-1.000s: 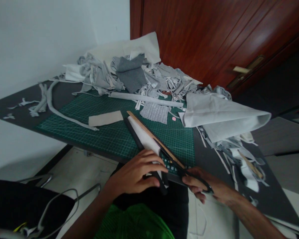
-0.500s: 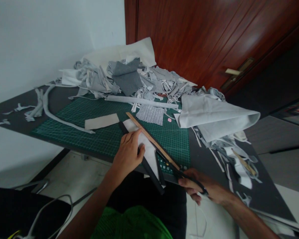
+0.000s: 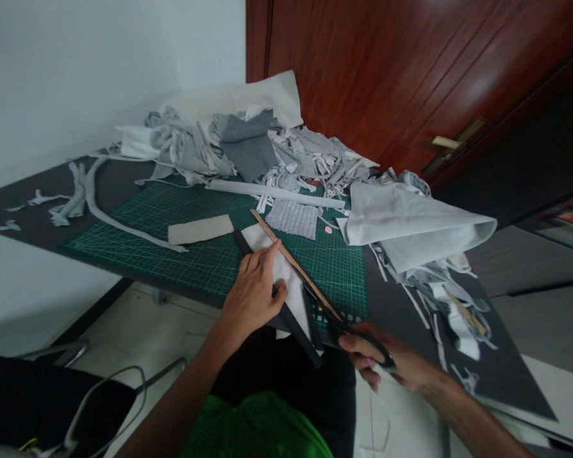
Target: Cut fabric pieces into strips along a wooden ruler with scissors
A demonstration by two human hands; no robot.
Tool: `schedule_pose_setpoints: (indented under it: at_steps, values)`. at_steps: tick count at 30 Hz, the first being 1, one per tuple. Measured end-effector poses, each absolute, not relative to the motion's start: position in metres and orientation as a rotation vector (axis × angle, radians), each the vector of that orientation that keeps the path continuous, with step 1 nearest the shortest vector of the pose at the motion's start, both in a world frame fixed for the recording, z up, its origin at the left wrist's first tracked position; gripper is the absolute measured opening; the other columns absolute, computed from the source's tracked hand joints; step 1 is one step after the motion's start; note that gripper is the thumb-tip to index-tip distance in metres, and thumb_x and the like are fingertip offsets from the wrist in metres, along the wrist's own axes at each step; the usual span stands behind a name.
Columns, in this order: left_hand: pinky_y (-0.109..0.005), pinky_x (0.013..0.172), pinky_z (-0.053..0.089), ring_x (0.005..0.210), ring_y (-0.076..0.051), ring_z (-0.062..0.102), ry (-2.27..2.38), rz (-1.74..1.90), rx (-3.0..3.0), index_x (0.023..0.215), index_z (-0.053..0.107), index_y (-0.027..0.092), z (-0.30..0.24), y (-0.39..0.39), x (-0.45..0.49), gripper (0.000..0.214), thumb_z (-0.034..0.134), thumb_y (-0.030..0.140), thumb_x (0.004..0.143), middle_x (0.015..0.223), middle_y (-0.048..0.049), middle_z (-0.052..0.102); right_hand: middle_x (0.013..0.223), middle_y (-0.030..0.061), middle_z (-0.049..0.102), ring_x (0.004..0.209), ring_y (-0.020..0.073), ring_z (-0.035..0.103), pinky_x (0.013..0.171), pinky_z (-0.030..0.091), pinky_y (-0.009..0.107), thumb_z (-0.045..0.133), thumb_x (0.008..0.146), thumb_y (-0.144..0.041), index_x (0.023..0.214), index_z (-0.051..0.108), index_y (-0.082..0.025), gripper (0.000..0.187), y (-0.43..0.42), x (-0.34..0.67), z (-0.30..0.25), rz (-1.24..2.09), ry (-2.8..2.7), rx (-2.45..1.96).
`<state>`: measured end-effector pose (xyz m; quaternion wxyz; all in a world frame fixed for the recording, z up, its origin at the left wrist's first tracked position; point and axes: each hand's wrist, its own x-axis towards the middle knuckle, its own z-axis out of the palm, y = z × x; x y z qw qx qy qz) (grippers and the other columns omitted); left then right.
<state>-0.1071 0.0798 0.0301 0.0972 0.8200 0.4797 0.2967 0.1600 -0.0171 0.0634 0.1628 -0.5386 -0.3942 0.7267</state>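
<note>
My left hand (image 3: 253,296) lies flat on a white fabric strip (image 3: 279,270), fingers spread, pressing it to the green cutting mat (image 3: 195,267). A black strip (image 3: 291,324) runs under and beside that fabric, past the mat's near edge. My right hand (image 3: 382,359) grips black-handled scissors (image 3: 358,337), whose blades point up along a wooden ruler (image 3: 293,264). The ruler lies on the fabric's right side, and its lower end is hidden near the blades. The blade tips are hard to make out against the dark strip.
A heap of grey and white fabric scraps (image 3: 248,146) covers the table's far end. A folded pale cloth (image 3: 410,222) lies at the right, beside a ribbed grey swatch (image 3: 292,218) and a beige rectangle (image 3: 200,229). A wooden door (image 3: 386,76) stands behind.
My left hand has moved up the white fabric, with its fingers now pointing away from me. The scissors and right hand have stayed near the mat's near edge.
</note>
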Motion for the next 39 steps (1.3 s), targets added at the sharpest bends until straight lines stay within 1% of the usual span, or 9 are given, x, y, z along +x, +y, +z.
schedule_pose_setpoints:
  at_steps: [3,10,15,19,23,28,33,37,39]
  values:
    - [-0.054,0.116,0.037,0.131,-0.035,0.050,1.427,0.868,2.428,0.160,0.016,0.012,0.031,0.080,-0.106,0.082,0.059,0.022,0.090,0.143,-0.0202,0.054,0.054,-0.0119,0.039,0.039,0.0031,0.038,0.037,0.035,0.016,0.080,0.076,-0.068,0.072,0.042,-0.022,0.060,-0.017,0.159,0.066,2.066,-1.114,-1.529]
    - [-0.053,0.115,0.037,0.131,-0.036,0.048,1.418,0.889,2.428,0.161,0.017,0.016,0.028,0.080,-0.106,0.085,0.061,0.024,0.089,0.143,-0.0167,0.054,0.054,-0.0118,0.037,0.039,0.0028,0.036,0.037,0.033,0.016,0.079,0.077,-0.070,0.071,0.041,-0.022,0.061,-0.019,0.159,0.064,2.047,-1.116,-1.543]
    - [-0.052,0.116,0.037,0.130,-0.035,0.048,1.420,0.884,2.419,0.161,0.018,0.014,0.031,0.079,-0.106,0.085,0.061,0.023,0.088,0.143,-0.0166,0.054,0.055,-0.0115,0.038,0.038,0.0029,0.036,0.037,0.036,0.017,0.077,0.076,-0.073,0.071,0.040,-0.022,0.063,-0.021,0.157,0.060,2.016,-1.138,-1.563]
    - [-0.051,0.116,0.037,0.131,-0.034,0.047,1.411,0.892,2.421,0.161,0.019,0.014,0.031,0.078,-0.106,0.085,0.062,0.023,0.088,0.144,-0.0167,0.053,0.054,-0.0124,0.036,0.037,0.0023,0.032,0.035,0.032,0.016,0.080,0.074,-0.071,0.072,0.040,-0.023,0.063,-0.021,0.160,0.057,2.022,-1.117,-1.575]
    - [-0.051,0.116,0.036,0.132,-0.035,0.047,1.417,0.880,2.425,0.161,0.018,0.014,0.030,0.078,-0.106,0.086,0.062,0.024,0.088,0.144,-0.0167,0.053,0.053,-0.0122,0.037,0.037,0.0021,0.031,0.035,0.031,0.016,0.080,0.076,-0.070,0.073,0.041,-0.022,0.062,-0.020,0.167,0.055,2.034,-1.132,-1.544]
    - [-0.053,0.116,0.036,0.132,-0.034,0.048,1.418,0.868,2.418,0.162,0.015,0.018,0.030,0.078,-0.106,0.086,0.060,0.023,0.088,0.142,-0.0156,0.055,0.052,-0.0120,0.037,0.037,0.0033,0.035,0.035,0.033,0.016,0.079,0.079,-0.067,0.074,0.044,-0.022,0.057,-0.017,0.175,0.052,2.054,-1.192,-1.525]
    - [-0.051,0.117,0.035,0.133,-0.034,0.047,1.423,0.850,2.417,0.162,0.015,0.017,0.031,0.077,-0.105,0.087,0.060,0.023,0.088,0.144,-0.0161,0.053,0.053,-0.0117,0.037,0.037,0.0027,0.034,0.035,0.033,0.015,0.078,0.081,-0.066,0.073,0.044,-0.021,0.056,-0.015,0.178,0.049,2.055,-1.207,-1.525]
    - [-0.051,0.116,0.036,0.132,-0.034,0.047,1.424,0.866,2.410,0.163,0.014,0.019,0.030,0.078,-0.105,0.090,0.062,0.023,0.087,0.145,-0.0147,0.054,0.051,-0.0124,0.036,0.036,0.0028,0.032,0.034,0.032,0.015,0.079,0.078,-0.069,0.074,0.045,-0.022,0.059,-0.015,0.176,0.050,2.055,-1.188,-1.548]
    - [-0.050,0.116,0.036,0.132,-0.034,0.047,1.425,0.864,2.416,0.163,0.015,0.017,0.030,0.079,-0.104,0.090,0.062,0.023,0.086,0.144,-0.0153,0.054,0.051,-0.0122,0.036,0.036,0.0030,0.032,0.034,0.032,0.016,0.079,0.075,-0.072,0.074,0.046,-0.021,0.061,-0.016,0.174,0.051,2.038,-1.175,-1.573]
